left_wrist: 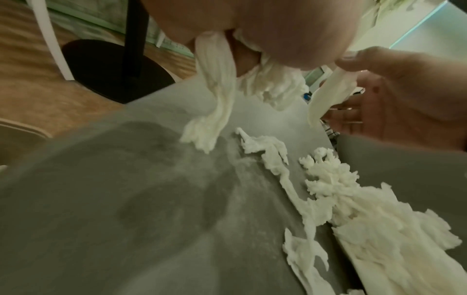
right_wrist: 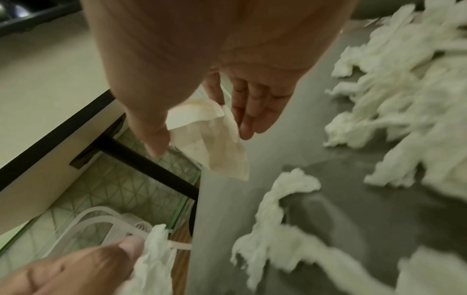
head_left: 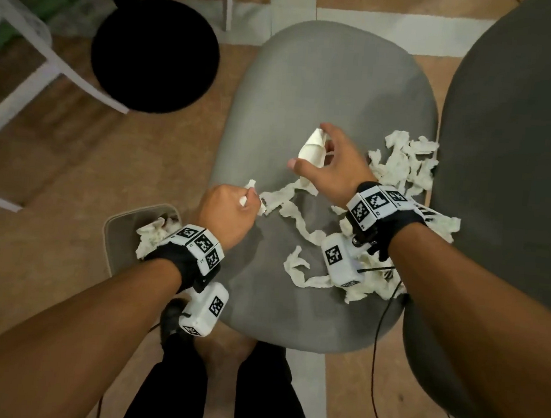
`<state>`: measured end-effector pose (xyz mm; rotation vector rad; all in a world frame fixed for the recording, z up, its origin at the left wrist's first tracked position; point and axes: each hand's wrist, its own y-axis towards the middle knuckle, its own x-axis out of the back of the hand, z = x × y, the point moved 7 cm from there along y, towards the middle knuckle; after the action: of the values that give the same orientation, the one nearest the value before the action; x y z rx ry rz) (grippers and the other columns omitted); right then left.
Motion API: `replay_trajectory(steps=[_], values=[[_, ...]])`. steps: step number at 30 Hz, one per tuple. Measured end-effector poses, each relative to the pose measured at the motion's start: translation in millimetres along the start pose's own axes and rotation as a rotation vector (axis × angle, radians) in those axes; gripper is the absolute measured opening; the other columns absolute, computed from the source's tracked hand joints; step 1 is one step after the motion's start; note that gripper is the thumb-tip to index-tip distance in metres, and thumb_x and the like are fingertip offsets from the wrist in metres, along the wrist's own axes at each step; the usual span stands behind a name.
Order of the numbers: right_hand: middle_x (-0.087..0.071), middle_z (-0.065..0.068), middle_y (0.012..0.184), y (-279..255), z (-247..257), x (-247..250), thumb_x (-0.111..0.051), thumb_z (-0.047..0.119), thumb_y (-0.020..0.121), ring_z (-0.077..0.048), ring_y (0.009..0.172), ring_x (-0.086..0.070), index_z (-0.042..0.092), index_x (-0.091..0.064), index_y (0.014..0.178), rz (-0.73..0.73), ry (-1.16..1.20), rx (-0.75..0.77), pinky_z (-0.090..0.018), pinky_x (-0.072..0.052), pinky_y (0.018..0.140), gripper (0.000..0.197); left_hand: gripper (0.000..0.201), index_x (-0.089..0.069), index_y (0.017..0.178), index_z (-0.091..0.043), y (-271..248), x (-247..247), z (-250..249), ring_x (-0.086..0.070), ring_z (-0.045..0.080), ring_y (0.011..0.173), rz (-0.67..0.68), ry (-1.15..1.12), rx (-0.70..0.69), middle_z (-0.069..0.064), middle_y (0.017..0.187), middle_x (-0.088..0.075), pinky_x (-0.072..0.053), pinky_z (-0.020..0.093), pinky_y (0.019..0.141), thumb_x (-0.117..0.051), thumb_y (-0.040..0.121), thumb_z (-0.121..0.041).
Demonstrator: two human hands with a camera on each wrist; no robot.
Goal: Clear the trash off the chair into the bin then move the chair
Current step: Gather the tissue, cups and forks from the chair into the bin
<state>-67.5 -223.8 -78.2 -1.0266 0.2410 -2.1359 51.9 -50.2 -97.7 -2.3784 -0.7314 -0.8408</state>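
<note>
The grey chair seat [head_left: 326, 90] carries torn white tissue strips [head_left: 403, 162] along its right and near side. My left hand [head_left: 245, 203] is a fist over the seat's left edge and grips tissue strips [left_wrist: 215, 85] that hang down to the seat [left_wrist: 126, 199]. My right hand [head_left: 308, 147] hovers over the middle of the seat and pinches a flat piece of white paper [right_wrist: 209, 143] between thumb and forefinger. The beige bin [head_left: 114, 229] stands on the floor left of the seat, under my left wrist, with tissue inside it.
A darker grey curved shell [head_left: 519, 145] rises right of the seat. A black round stand base [head_left: 154, 54] and white frame legs [head_left: 48, 69] stand on the wooden floor to the far left. My legs [head_left: 220, 386] are at the seat's near edge, with thin cables [head_left: 378, 349] hanging beside them.
</note>
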Motion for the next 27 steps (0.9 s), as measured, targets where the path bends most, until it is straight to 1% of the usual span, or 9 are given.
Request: replay_trajectory(steps=[3,7,9,12,15,18,20,25,27], values=[[-0.052,-0.001,0.139,-2,23,-40,-0.074,0.064,0.066,-0.016,0.114,-0.059,0.03,-0.031,0.149,0.037,0.018,-0.002,-0.038,-0.048,0.103,0.1,0.043,-0.057,0.053,-0.02,-6,26,29,-0.061,0.034,0.056,-0.019,-0.054,0.054,0.006,0.052,-0.061,-0.05,0.035,0.055,-0.049,0.092,-0.036],[-0.052,-0.001,0.14,-7,59,-110,-0.074,0.064,0.063,-0.019,0.117,-0.059,0.028,-0.025,0.151,0.124,0.037,0.012,-0.041,-0.049,0.103,0.107,0.04,-0.058,0.061,-0.008,-12,67,90,-0.057,0.037,0.062,-0.093,-0.037,0.117,0.011,0.056,-0.06,-0.038,0.033,0.056,-0.052,0.095,-0.029],[-0.055,-0.001,0.137,-8,74,-148,-0.076,0.056,0.07,-0.02,0.117,-0.059,0.024,-0.025,0.149,0.152,0.045,0.003,-0.039,-0.049,0.102,0.1,0.04,-0.051,0.059,-0.016,-17,83,124,-0.05,0.029,0.062,-0.084,0.017,0.154,0.001,0.054,-0.053,-0.028,0.03,0.06,-0.052,0.097,-0.026],[-0.058,0.003,0.127,-10,89,-207,-0.076,0.045,0.077,-0.018,0.112,-0.06,0.022,-0.034,0.142,0.214,0.037,-0.021,-0.033,-0.049,0.098,0.081,0.02,-0.051,0.084,-0.013,-26,98,182,-0.046,0.021,0.061,-0.05,0.052,0.247,-0.002,0.064,-0.049,-0.027,0.031,0.055,-0.049,0.099,-0.025],[-0.058,0.003,0.12,-11,94,-264,-0.072,0.04,0.081,-0.018,0.108,-0.062,0.021,-0.036,0.142,0.308,-0.015,-0.066,-0.028,-0.048,0.088,0.073,0.016,-0.047,0.099,-0.01,-34,105,240,-0.049,0.014,0.06,-0.011,0.033,0.36,-0.002,0.069,-0.05,-0.032,0.026,0.049,-0.046,0.101,-0.027],[-0.059,0.005,0.102,-8,89,-310,-0.071,0.039,0.084,-0.017,0.097,-0.061,0.02,-0.046,0.131,0.357,-0.094,-0.101,-0.026,-0.042,0.079,0.057,0.023,-0.053,0.103,-0.006,-32,104,280,-0.059,0.029,0.076,-0.025,-0.007,0.416,0.01,0.083,-0.061,-0.04,0.03,0.062,-0.045,0.101,-0.027],[-0.057,0.007,0.093,-5,80,-335,-0.073,0.042,0.083,-0.016,0.091,-0.058,0.021,-0.049,0.122,0.389,-0.136,-0.124,-0.026,-0.042,0.076,0.05,0.026,-0.054,0.103,-0.006,-27,98,298,-0.059,0.03,0.08,-0.033,-0.061,0.458,0.01,0.085,-0.061,-0.037,0.031,0.066,-0.046,0.1,-0.031],[-0.064,-0.004,0.121,-6,59,-388,-0.062,0.07,0.077,-0.027,0.107,-0.063,0.018,-0.051,0.135,0.531,-0.417,-0.061,-0.031,-0.046,0.077,0.079,0.038,-0.047,0.129,-0.024,-19,64,327,-0.055,0.022,0.092,0.152,-0.256,0.638,0.002,0.108,-0.059,-0.037,0.029,0.078,-0.048,0.095,-0.039],[-0.063,-0.008,0.127,-8,56,-389,-0.061,0.067,0.079,-0.03,0.111,-0.063,0.017,-0.05,0.137,0.532,-0.495,-0.058,-0.034,-0.051,0.082,0.078,0.05,-0.039,0.142,-0.028,-17,60,333,-0.057,0.024,0.101,0.218,-0.221,0.656,0.001,0.12,-0.058,-0.037,0.027,0.081,-0.047,0.094,-0.038]])
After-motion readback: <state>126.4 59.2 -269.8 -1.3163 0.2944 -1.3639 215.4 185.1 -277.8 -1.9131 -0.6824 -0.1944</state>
